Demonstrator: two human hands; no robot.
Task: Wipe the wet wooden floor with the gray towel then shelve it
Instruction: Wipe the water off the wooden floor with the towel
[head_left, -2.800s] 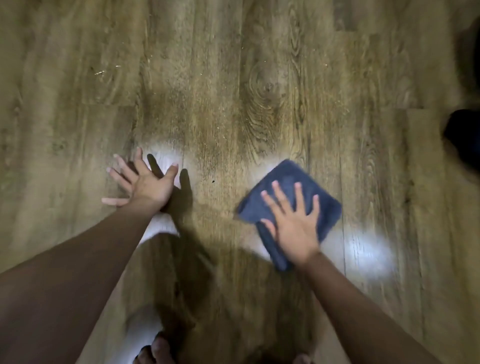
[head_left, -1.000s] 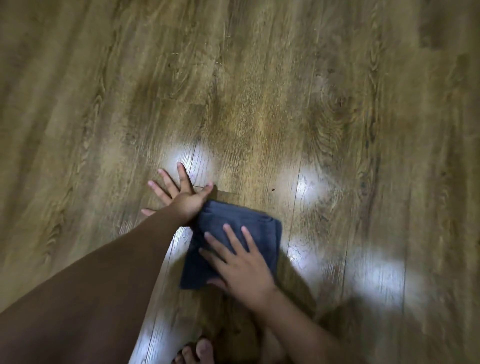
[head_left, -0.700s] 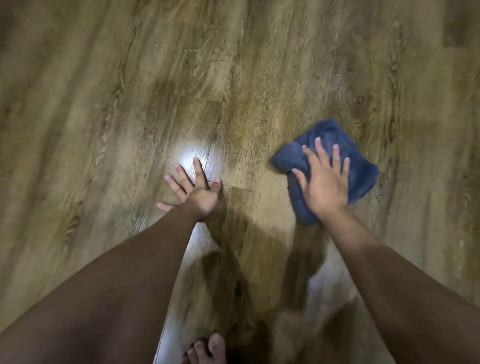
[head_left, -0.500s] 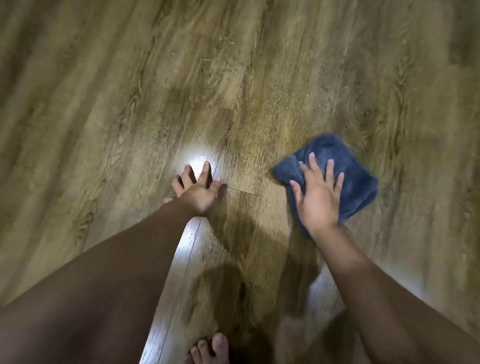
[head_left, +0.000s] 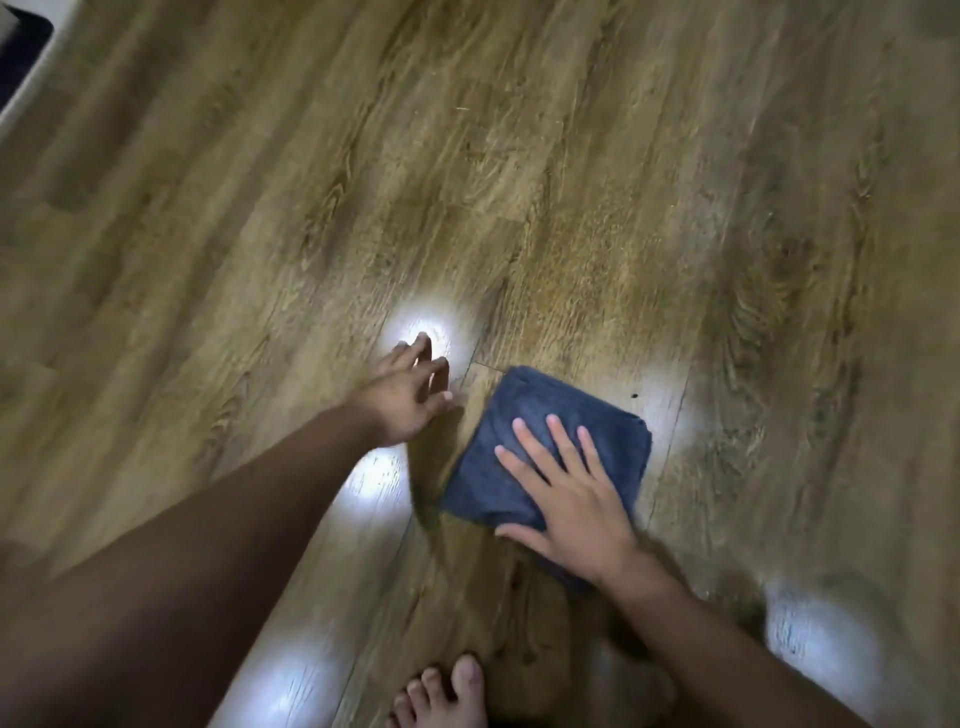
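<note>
A folded gray-blue towel (head_left: 550, 426) lies flat on the wooden floor (head_left: 571, 182). My right hand (head_left: 566, 499) presses down on the towel's near right part, palm flat and fingers spread. My left hand (head_left: 410, 389) rests on the bare boards just left of the towel, fingers apart and holding nothing. Bright glare patches shine on the floor around both hands.
My bare toes (head_left: 441, 696) show at the bottom edge, close behind the towel. A dark object with a pale edge (head_left: 21, 57) sits in the top left corner. Plain floorboards stretch away on all other sides.
My right hand has slid the towel back left and toward me, close beside my left hand. My left hand stayed planted, with its fingers now closer together.
</note>
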